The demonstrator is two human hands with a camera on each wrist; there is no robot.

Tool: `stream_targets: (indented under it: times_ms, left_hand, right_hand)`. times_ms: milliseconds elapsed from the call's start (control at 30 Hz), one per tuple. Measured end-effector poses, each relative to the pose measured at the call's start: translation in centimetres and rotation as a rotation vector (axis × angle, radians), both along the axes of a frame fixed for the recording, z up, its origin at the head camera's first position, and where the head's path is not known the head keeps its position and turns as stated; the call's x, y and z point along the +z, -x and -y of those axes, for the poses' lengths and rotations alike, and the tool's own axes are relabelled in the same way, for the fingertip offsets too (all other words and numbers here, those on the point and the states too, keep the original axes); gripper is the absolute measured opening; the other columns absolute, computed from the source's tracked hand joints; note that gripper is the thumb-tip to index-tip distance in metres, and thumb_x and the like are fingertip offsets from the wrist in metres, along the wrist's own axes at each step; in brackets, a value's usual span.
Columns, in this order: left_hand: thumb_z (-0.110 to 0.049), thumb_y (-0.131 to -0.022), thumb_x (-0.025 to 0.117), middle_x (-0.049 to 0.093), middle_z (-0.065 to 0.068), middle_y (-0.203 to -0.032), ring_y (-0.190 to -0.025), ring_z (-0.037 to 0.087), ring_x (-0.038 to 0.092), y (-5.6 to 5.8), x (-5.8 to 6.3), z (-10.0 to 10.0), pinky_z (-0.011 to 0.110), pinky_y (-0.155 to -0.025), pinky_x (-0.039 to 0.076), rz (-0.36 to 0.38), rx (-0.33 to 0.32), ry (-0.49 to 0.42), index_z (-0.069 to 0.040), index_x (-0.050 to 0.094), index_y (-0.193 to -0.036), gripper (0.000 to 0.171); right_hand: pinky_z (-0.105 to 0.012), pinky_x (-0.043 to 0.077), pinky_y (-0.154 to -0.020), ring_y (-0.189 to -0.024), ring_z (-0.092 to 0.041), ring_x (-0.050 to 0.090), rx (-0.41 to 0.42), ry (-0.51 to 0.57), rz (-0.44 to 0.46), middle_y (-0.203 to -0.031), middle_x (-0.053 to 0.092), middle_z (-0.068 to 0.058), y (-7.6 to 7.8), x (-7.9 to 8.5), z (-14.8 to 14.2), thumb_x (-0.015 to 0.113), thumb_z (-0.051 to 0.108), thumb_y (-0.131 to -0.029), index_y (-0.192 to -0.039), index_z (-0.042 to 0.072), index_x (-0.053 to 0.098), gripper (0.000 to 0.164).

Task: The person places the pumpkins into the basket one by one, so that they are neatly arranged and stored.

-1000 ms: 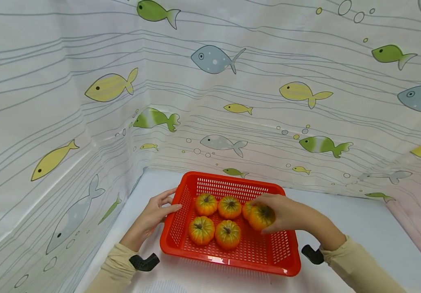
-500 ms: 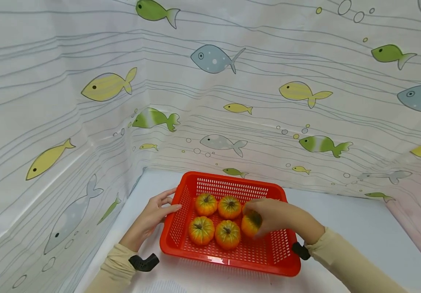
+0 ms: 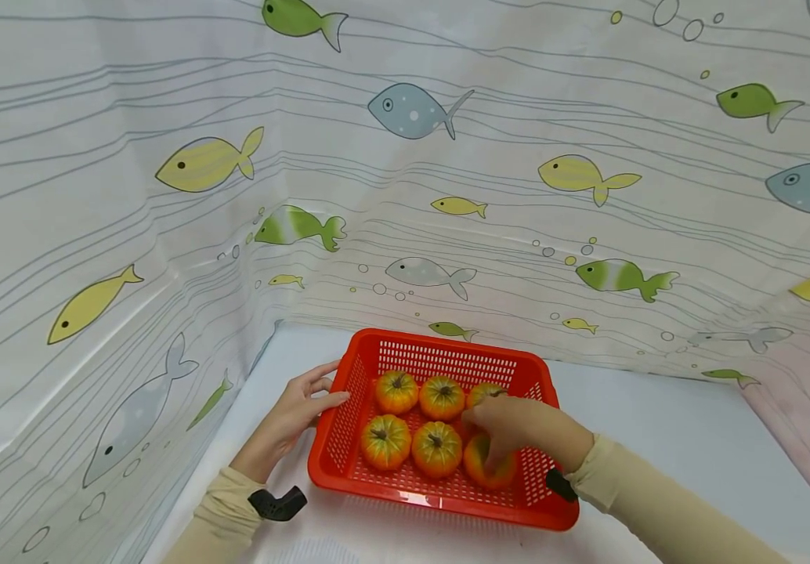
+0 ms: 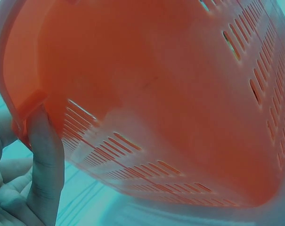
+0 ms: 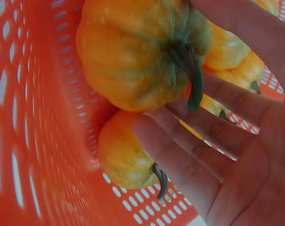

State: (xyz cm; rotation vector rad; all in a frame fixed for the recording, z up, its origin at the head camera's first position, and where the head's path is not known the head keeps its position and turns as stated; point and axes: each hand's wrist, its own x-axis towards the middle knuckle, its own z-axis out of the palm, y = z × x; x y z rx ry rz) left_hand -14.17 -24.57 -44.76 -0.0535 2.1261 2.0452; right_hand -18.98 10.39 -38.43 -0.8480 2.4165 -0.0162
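Note:
Small orange pumpkins stand in two rows inside a red perforated plastic basket (image 3: 370, 493). My left hand (image 3: 302, 403) grips the basket's left rim; in the left wrist view a finger (image 4: 47, 165) lies against that rim. At the basket's front right corner, my right hand (image 3: 518, 423) holds a pumpkin (image 3: 479, 468), thumb on its near side and fingers on the far side, partly hiding it. In the right wrist view this pumpkin (image 5: 128, 56) shows its dark curved stem. Behind it sits another pumpkin (image 3: 484, 393), partly covered by the hand.
Other pumpkins (image 3: 386, 442) fill the left and middle of the basket. A white table (image 3: 645, 439) lies beneath, with fish-printed sheets (image 3: 348, 180) rising at the back and sides. Each wrist bears a black camera mount (image 3: 278, 505).
My right hand has lowered its pumpkin and brought it toward the front of the basket, uncovering the pumpkin at the back right. My left hand has stayed on the rim.

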Motion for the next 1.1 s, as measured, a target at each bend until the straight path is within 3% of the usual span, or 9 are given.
stream_targets:
  times_ms: [433, 533, 633, 733, 867, 1000, 1100]
  left_hand:
    - [-0.016, -0.098, 0.071, 0.064, 0.003, -0.095, -0.080, 0.018, 0.075, 0.0, -0.2, 0.0, 0.036, -0.071, 0.066, 0.005, -0.004, -0.003, -0.010, 0.037, -0.159, 0.070]
    - [-0.016, -0.097, 0.071, 0.064, 0.003, -0.094, -0.078, 0.017, 0.074, 0.1, -0.2, -0.2, 0.034, -0.069, 0.066, 0.006, -0.005, 0.012, -0.009, 0.038, -0.159, 0.070]
    - [-0.019, -0.096, 0.073, 0.064, 0.008, -0.098, -0.076, 0.018, 0.074, 0.1, -0.2, -0.4, 0.033, -0.066, 0.065, -0.004, -0.003, 0.063, -0.012, 0.039, -0.158, 0.071]
    - [-0.025, -0.096, 0.074, 0.061, 0.014, -0.113, -0.076, 0.018, 0.073, 0.1, 0.0, -0.3, 0.032, -0.063, 0.064, -0.051, -0.018, 0.174, -0.018, 0.039, -0.160, 0.073]
    - [-0.035, -0.096, 0.074, 0.057, 0.015, -0.131, -0.087, 0.020, 0.069, -0.1, 0.0, 0.3, 0.028, -0.063, 0.062, -0.200, -0.059, 0.425, -0.022, 0.045, -0.157, 0.069]
    - [-0.042, -0.098, 0.068, 0.057, 0.011, -0.141, -0.120, 0.031, 0.061, -0.6, -0.2, 0.9, 0.046, -0.095, 0.061, -0.352, -0.073, 0.674, -0.022, 0.051, -0.154, 0.061]
    - [-0.049, -0.100, 0.062, 0.047, 0.011, -0.156, -0.147, 0.039, 0.041, -0.8, -0.2, 1.4, 0.069, -0.118, 0.036, -0.421, -0.079, 0.852, -0.026, 0.049, -0.155, 0.060]
  right_hand:
    - [-0.037, 0.063, -0.091, -0.090, -0.008, 0.064, 0.020, 0.043, -0.039, -0.103, 0.074, 0.011, -0.5, 0.4, -0.3, 0.095, 0.031, -0.072, -0.118, 0.023, 0.074, 0.052]
    - [-0.039, 0.062, -0.095, -0.100, -0.011, 0.065, 0.012, 0.110, -0.049, -0.112, 0.073, 0.008, -0.9, 1.2, -1.1, 0.094, 0.031, -0.074, -0.121, 0.022, 0.073, 0.052]
    - [-0.048, 0.058, -0.103, -0.120, -0.021, 0.064, -0.048, 0.183, -0.062, -0.129, 0.071, 0.001, -1.3, 2.1, -2.7, 0.092, 0.033, -0.076, -0.128, 0.019, 0.071, 0.059]
    - [-0.055, 0.055, -0.105, -0.133, -0.031, 0.059, -0.115, 0.239, -0.094, -0.140, 0.065, -0.006, -1.6, 2.5, -4.8, 0.090, 0.037, -0.078, -0.134, 0.015, 0.068, 0.064]
    - [-0.061, 0.052, -0.106, -0.140, -0.039, 0.051, -0.156, 0.292, -0.176, -0.150, 0.056, -0.013, -1.9, 1.5, -7.7, 0.084, 0.049, -0.083, -0.142, 0.013, 0.062, 0.073]
    - [-0.068, 0.047, -0.109, -0.150, -0.044, 0.036, -0.190, 0.316, -0.274, -0.163, 0.041, -0.013, -2.8, -0.1, -10.5, 0.072, 0.064, -0.087, -0.152, 0.017, 0.052, 0.084]
    - [-0.073, 0.043, -0.108, -0.153, -0.045, 0.028, -0.231, 0.321, -0.338, -0.169, 0.032, -0.012, -3.5, -1.2, -12.6, 0.064, 0.070, -0.089, -0.156, 0.025, 0.047, 0.083]
